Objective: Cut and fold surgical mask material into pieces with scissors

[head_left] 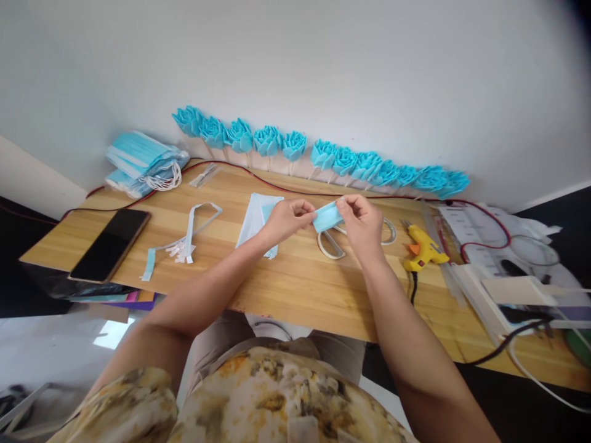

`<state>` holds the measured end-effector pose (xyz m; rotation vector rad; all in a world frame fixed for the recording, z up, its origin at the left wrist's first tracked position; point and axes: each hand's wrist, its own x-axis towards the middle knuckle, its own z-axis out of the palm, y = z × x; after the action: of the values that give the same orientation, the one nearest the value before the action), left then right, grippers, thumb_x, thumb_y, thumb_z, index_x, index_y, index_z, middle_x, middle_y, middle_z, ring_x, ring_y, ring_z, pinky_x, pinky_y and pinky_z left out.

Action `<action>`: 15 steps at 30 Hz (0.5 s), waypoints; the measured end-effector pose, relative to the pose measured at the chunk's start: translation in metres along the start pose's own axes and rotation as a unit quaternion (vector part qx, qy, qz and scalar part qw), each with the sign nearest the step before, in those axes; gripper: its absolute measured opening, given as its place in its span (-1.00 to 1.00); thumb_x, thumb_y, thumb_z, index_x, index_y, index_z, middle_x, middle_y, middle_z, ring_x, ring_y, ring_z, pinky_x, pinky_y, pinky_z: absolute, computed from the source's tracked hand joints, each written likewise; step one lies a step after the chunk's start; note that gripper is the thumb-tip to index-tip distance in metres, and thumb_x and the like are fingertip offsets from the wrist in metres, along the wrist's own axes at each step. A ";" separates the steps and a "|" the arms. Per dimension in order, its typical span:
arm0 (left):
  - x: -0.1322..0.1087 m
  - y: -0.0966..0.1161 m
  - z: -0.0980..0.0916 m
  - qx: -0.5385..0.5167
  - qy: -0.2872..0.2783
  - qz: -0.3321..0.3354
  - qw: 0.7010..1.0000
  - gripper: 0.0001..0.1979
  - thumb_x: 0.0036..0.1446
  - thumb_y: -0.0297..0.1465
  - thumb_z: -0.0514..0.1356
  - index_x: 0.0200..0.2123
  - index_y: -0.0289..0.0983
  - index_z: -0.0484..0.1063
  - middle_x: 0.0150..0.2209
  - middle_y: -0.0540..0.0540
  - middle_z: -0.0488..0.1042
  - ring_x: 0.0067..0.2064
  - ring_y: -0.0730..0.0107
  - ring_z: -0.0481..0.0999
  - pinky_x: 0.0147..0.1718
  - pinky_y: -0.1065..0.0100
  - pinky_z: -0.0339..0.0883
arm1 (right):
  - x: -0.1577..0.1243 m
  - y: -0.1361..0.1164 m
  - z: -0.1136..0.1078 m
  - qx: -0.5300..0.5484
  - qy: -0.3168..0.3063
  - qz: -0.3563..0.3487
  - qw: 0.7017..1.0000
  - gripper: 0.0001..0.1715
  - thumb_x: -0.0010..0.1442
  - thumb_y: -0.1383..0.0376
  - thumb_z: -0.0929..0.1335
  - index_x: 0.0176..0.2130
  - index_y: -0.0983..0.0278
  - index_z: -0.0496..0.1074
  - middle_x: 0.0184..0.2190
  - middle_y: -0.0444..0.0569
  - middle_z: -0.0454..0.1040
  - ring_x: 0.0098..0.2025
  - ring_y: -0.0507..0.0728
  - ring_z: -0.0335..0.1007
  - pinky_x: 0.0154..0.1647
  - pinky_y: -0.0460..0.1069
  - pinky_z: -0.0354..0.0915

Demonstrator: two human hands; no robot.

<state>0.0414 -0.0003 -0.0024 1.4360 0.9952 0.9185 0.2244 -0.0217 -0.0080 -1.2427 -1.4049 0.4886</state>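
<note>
Between both hands, a small piece of light blue mask fabric [327,217] is stretched above the table. My left hand [292,218] pinches its left end between thumb and fingers. The right-hand end is pinched by my right hand [362,223]. Below lies a pair of scissors [330,252] with pale handles, partly hidden by the fabric and my right hand. Other white and blue mask fabric pieces [252,218] lie flat beneath my left hand and wrist.
Blue fabric flowers [268,141] on sticks lean along the wall. Face masks [141,157] are stacked at the back left, near a phone [111,246] and cut-off strips [190,231]. A yellow glue gun [425,248] with its cord lies right, beside a white power strip [482,301].
</note>
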 end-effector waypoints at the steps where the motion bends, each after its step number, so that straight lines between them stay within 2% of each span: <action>1: 0.000 -0.001 0.000 0.000 0.000 0.006 1.000 -0.91 0.06 -0.38 0.27 -0.41 -0.29 0.47 -0.53 0.02 0.47 -0.51 0.54 0.39 -0.56 0.47 0.14 | 0.000 0.000 0.000 0.000 0.005 -0.001 1.000 -0.77 0.20 0.10 0.41 -0.35 0.21 0.49 -0.49 -0.15 0.49 -0.46 0.06 0.37 -0.43 -0.04 0.29; 9: 0.002 -0.005 -0.001 -0.014 -0.004 0.057 0.998 -0.90 0.03 -0.38 0.31 -0.43 -0.30 0.49 -0.47 0.00 0.52 -0.44 0.53 0.42 -0.40 0.43 0.24 | 0.000 -0.001 0.001 -0.007 0.022 -0.012 1.000 -0.80 0.20 0.12 0.40 -0.34 0.20 0.49 -0.46 -0.14 0.53 -0.42 0.08 0.42 -0.40 -0.02 0.34; 15: 0.002 -0.006 -0.002 -0.003 -0.001 0.064 0.998 -0.89 0.03 -0.39 0.32 -0.44 -0.31 0.49 -0.46 0.00 0.50 -0.44 0.54 0.37 -0.40 0.41 0.20 | 0.000 -0.001 0.001 0.002 0.022 -0.019 1.000 -0.81 0.20 0.14 0.40 -0.34 0.20 0.50 -0.46 -0.14 0.53 -0.42 0.08 0.42 -0.41 -0.03 0.33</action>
<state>0.0402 0.0029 -0.0078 1.5096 0.9067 1.0104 0.2230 -0.0219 -0.0077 -1.2157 -1.3874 0.4353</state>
